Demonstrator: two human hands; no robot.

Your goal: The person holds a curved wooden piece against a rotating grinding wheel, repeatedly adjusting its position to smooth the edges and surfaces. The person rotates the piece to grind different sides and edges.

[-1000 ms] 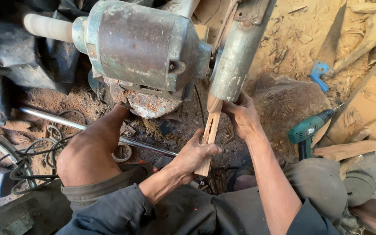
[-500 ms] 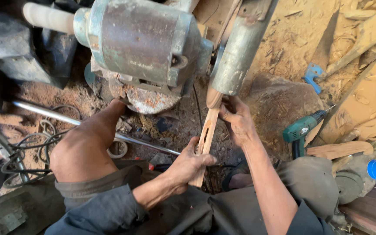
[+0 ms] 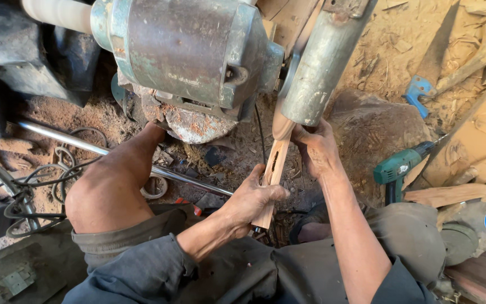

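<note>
Wood: the wooden stick (image 3: 272, 171) is light brown, long and flat, with a dark slot cut along its middle.
Shape of stick: it is narrow, and the top part looks a bit wider and rounder where it goes under the metal guard (image 3: 319, 65).
Which way it points: its long side runs from the person's lap up to the metal guard, leaning a little to the right at the top.
Where it is: the top end is right at the lower tip of the metal guard; the bottom end is lower down, near the person's dark clothes.
Left hand (image 3: 251, 200): it is below the metal guard, fingers wrapped tight around the low part of the stick.
Right hand (image 3: 319, 149): it is just under the metal guard, fingers closed on the top part of the stick, thumb on the stick's right side.
Motor (image 3: 184, 53): a big grey-green round machine, just left of the metal guard, dusty and rusty.
Knee (image 3: 108, 194): bare, far to the left of the metal guard and lower down.
Drill (image 3: 400, 166): green and black, lying to the right of the metal guard, well apart from the hands.
Ground: sawdust and wood bits lie all around the metal guard.
</note>
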